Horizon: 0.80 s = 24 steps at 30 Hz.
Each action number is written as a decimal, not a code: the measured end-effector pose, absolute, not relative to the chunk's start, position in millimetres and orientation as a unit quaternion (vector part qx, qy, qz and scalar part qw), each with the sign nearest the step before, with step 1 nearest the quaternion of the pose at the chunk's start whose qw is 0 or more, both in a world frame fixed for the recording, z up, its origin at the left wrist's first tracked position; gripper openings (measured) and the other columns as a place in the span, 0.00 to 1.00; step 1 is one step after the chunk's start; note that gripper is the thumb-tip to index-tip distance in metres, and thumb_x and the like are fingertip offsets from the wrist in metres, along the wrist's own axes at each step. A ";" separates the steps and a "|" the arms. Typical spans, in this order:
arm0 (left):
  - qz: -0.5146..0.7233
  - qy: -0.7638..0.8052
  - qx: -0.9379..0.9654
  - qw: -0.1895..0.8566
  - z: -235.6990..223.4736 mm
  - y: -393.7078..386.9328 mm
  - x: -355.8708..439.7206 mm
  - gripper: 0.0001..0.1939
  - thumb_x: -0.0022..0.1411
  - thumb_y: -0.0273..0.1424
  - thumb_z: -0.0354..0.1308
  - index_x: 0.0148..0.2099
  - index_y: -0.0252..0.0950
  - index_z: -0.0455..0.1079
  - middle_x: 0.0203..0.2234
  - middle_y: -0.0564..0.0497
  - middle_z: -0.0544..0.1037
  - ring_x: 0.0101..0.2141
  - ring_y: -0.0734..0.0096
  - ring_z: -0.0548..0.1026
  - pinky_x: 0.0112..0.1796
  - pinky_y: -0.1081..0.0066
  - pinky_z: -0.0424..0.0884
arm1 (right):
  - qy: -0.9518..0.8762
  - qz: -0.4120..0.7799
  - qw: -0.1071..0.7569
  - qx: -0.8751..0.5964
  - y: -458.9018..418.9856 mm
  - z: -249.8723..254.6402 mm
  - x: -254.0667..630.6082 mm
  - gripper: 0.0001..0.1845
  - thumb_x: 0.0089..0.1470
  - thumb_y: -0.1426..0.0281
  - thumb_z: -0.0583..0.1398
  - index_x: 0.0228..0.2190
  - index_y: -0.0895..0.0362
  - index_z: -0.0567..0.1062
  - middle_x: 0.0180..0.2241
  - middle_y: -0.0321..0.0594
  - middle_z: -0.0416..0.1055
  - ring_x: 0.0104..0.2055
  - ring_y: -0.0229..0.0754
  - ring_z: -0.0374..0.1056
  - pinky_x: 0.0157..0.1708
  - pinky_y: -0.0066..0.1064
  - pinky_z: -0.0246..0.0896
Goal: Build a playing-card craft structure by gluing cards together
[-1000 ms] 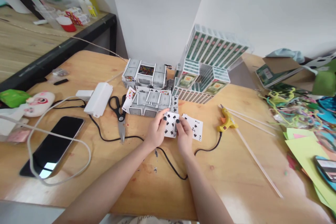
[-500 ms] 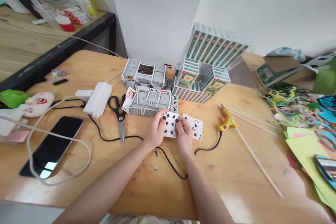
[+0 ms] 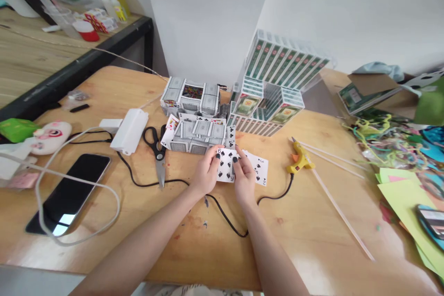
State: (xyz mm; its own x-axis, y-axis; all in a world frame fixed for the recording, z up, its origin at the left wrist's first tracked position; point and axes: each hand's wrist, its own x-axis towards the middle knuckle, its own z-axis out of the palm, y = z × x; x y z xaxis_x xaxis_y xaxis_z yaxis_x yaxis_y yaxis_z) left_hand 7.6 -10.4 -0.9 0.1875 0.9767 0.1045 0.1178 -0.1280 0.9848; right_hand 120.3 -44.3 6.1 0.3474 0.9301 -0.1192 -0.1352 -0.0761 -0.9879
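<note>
A six of spades playing card [image 3: 226, 166] is held face up between both hands, just above the table. My left hand [image 3: 205, 172] pinches its left edge with the thumb on top. On the opposite edge, my right hand [image 3: 244, 176] grips it the same way, fingers hidden underneath. Loose playing cards [image 3: 261, 169] lie beside my right hand, partly covered by it. Beyond the hands stands a low structure of folded playing cards [image 3: 197, 135], with a taller card structure [image 3: 190, 97] behind it.
Black scissors [image 3: 159, 159] and a phone [image 3: 69, 194] lie to the left, near a white power adapter [image 3: 129, 132]. A yellow glue gun [image 3: 299, 161] with a glue stick [image 3: 343, 215] rests right; its black cable [image 3: 227, 216] passes under my arms. Stacked card boxes [image 3: 286, 62] rise behind.
The card has shifted very slightly, and my right fingers have moved a little over its right side. Both hands keep their hold; everything else is still.
</note>
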 end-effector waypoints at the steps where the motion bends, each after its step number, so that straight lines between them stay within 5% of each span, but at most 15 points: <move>1: 0.447 0.454 0.605 0.478 -0.7 -10.4 7.6 0.17 0.63 0.29 0.43 0.53 0.35 0.62 0.43 0.46 0.72 0.38 0.69 0.71 0.39 0.70 0.67 | -0.345 0.457 0.584 -0.575 -44.4 6.7 120.4 0.27 0.50 0.62 0.56 0.52 0.53 0.66 0.33 0.39 0.72 0.30 0.40 0.65 0.31 0.32 0.61; 8: 0.442 0.453 0.611 0.476 -0.2 -10.1 7.1 0.17 0.63 0.29 0.43 0.53 0.36 0.62 0.43 0.47 0.72 0.37 0.70 0.70 0.39 0.70 0.67 | -0.342 0.461 0.581 -0.577 -44.4 7.5 120.8 0.25 0.50 0.62 0.56 0.51 0.53 0.67 0.26 0.35 0.67 0.23 0.35 0.57 0.23 0.28 0.54; 24: 0.427 0.458 0.607 0.489 1.7 -10.8 7.2 0.16 0.63 0.28 0.43 0.52 0.36 0.62 0.39 0.49 0.72 0.35 0.70 0.69 0.35 0.72 0.66 | -0.334 0.467 0.577 -0.581 -43.4 4.3 122.7 0.24 0.50 0.61 0.56 0.49 0.55 0.68 0.26 0.37 0.70 0.23 0.38 0.61 0.23 0.29 0.56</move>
State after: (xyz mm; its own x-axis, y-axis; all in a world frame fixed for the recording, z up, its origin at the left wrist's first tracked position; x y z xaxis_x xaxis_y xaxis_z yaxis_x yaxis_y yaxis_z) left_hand 7.2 -10.8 1.7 0.2167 0.9737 0.0708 0.1381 -0.1023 0.9851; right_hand 122.7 -43.4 4.3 0.3405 0.9267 -0.1589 -0.1513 -0.1128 -0.9820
